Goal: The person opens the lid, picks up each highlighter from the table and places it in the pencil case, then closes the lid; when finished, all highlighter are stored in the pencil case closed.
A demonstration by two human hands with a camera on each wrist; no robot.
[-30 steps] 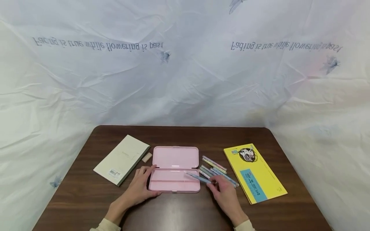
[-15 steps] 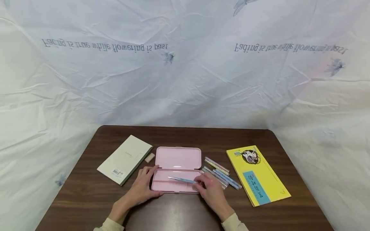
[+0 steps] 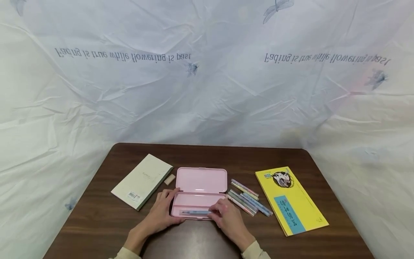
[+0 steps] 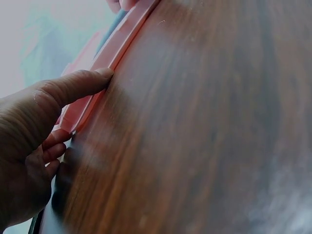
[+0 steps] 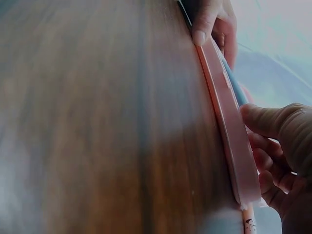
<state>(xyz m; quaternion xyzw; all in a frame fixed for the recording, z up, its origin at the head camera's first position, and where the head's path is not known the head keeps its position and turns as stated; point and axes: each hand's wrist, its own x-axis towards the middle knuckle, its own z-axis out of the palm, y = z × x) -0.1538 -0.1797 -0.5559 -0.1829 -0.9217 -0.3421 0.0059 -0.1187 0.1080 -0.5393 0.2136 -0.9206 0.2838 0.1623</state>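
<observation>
A pink pencil case (image 3: 202,180) lies on the table with its lid folded back. My left hand (image 3: 158,211) holds its left end, the thumb (image 4: 92,80) on the front edge and the fingers along the side. Thumb and fingers of my right hand (image 3: 229,220) pinch the right end of a light blue pen (image 3: 195,212). The pen lies lengthwise over the narrow front compartment, low at the case's front wall. In the right wrist view the blue pen (image 5: 236,87) shows just above the case's rim. My right hand hides the case's right end.
Several pens (image 3: 257,205) lie in a loose pile right of the case. A yellow booklet (image 3: 305,207) is farther right. On the left are a cream notebook (image 3: 142,180) and a small eraser (image 3: 169,179). A white printed cloth (image 3: 207,108) hangs behind the table.
My right hand has brought the blue pen leftward and toward the front, from the case's right edge to over its front compartment. The left hand keeps its hold on the case.
</observation>
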